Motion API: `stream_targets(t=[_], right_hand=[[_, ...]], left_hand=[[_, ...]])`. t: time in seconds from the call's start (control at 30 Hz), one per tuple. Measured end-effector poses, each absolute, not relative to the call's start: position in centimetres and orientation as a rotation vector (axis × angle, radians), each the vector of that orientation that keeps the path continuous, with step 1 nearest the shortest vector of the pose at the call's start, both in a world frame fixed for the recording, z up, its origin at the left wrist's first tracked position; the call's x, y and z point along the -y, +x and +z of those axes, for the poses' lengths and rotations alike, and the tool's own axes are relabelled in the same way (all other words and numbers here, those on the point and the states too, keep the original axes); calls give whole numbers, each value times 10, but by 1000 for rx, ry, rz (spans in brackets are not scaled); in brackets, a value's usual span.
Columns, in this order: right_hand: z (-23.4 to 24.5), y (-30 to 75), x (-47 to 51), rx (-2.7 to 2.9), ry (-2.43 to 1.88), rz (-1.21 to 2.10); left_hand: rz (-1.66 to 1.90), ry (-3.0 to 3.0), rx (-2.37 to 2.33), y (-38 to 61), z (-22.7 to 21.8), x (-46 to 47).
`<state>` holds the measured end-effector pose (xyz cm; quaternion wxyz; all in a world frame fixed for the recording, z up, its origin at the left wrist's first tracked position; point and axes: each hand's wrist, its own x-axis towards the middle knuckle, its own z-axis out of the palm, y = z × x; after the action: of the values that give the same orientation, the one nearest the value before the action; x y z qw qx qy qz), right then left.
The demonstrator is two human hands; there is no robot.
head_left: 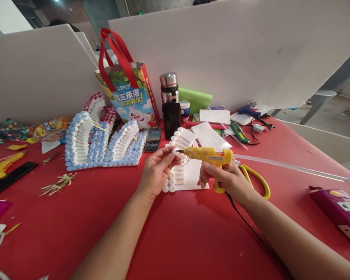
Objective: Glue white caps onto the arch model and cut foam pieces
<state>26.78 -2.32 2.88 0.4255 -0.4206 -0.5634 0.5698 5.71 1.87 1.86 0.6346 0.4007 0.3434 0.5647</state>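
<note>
My left hand (156, 171) pinches a small white roll (175, 151), seemingly paper, between thumb and fingertips. In my right hand (231, 181) is a yellow hot glue gun (205, 154), its nozzle at or against that roll; whether glue is coming out is too small to see. A long clear glue stick (291, 167) sticks out of the gun's back end. Beneath both hands lies a white sheet (196, 177) with similar white rolls (169, 182) in rows along its left side, partly hidden by my hands. Yellow-handled scissors or pliers (264, 182) rest behind my right wrist.
Blue-and-white roll pieces (78, 144) stand at left, before a gift bag (131, 97). A steel flask (169, 79), a black phone (171, 120), a green cutter (239, 133) and a blue glue gun (249, 111) are behind. A magenta power strip (335, 208) lies right. The gun's cord (251, 225) trails forward.
</note>
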Motion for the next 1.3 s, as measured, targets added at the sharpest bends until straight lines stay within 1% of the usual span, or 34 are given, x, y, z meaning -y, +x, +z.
stream_targets(t=[1.3], right_hand=[[27,266,21,1385,-1020,1410]], left_hand=[[1307,817,-730,57,16,-20]])
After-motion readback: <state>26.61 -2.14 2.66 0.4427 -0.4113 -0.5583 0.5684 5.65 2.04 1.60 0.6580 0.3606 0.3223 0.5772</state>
